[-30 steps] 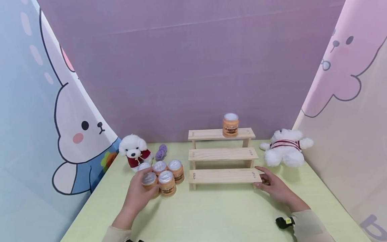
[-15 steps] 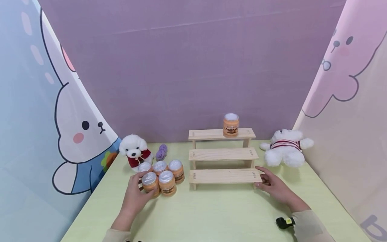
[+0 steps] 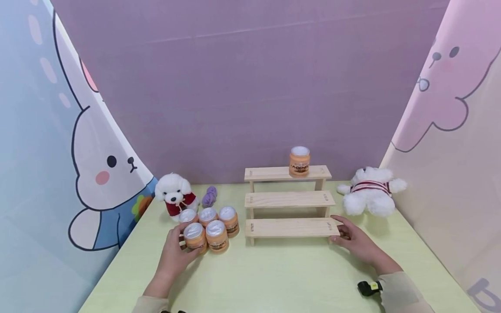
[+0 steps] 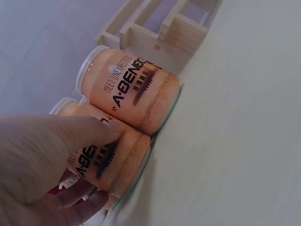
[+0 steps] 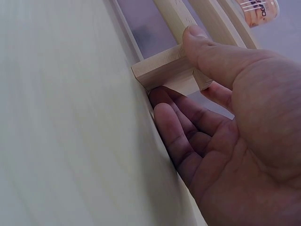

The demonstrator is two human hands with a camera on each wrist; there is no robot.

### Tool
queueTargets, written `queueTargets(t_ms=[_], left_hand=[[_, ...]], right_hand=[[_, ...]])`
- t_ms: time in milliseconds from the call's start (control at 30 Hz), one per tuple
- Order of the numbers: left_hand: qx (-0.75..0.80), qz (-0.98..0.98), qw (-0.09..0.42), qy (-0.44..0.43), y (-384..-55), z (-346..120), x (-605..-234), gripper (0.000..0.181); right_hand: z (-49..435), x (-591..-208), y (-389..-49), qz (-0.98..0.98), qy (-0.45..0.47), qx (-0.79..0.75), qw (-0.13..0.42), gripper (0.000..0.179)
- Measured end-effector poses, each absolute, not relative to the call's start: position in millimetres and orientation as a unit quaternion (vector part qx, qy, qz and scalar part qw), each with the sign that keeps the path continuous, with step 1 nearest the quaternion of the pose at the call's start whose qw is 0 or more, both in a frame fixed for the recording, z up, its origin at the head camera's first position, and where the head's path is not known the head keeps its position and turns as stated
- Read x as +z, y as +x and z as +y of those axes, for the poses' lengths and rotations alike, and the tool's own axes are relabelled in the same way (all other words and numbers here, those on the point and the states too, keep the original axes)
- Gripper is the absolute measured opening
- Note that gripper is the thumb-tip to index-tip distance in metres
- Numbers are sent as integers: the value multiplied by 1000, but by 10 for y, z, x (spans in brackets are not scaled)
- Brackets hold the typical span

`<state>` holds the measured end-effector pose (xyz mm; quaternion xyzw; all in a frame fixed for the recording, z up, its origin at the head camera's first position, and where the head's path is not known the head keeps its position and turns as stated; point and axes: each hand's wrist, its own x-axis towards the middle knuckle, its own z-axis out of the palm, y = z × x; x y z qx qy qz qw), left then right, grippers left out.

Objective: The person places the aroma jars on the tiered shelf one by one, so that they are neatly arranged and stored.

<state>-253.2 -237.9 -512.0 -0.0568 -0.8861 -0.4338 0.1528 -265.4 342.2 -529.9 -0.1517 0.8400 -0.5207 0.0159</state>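
Observation:
In the head view, several orange jars with silvery lids stand in a cluster left of the middle. My left hand (image 3: pixel 176 256) grips the front-left jar (image 3: pixel 194 234), thumb on its near side and fingers round its left. The left wrist view shows the thumb (image 4: pixel 96 129) across that jar's printed label, with a neighbouring jar (image 4: pixel 134 89) right beside it. My right hand (image 3: pixel 358 243) holds the right end of the three-step wooden rack (image 3: pixel 289 228). Its thumb lies on the lowest board (image 5: pixel 164 63) in the right wrist view, the other fingers curled below.
One more jar (image 3: pixel 299 161) stands on the rack's top step. Behind the cluster sit a white plush dog (image 3: pixel 172 187) and a purple yarn bundle (image 3: pixel 209 197). A white plush toy (image 3: pixel 369 191) lies right of the rack. A black device (image 3: pixel 369 288) is by the right sleeve.
My left thumb has slid left and down to the near side of the front-left jar, and the fingers have drawn back off its lid. The right hand and rack have stayed put.

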Motion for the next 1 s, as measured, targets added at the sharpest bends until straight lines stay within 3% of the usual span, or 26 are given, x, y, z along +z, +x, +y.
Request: queueTargets(t_ms=[1000], left_hand=[[-451,-887,92,-46,-2540,-2467,-5159,86]], right_hand=[[3417,-5321,-2650,844,-154,-514,6,76]])
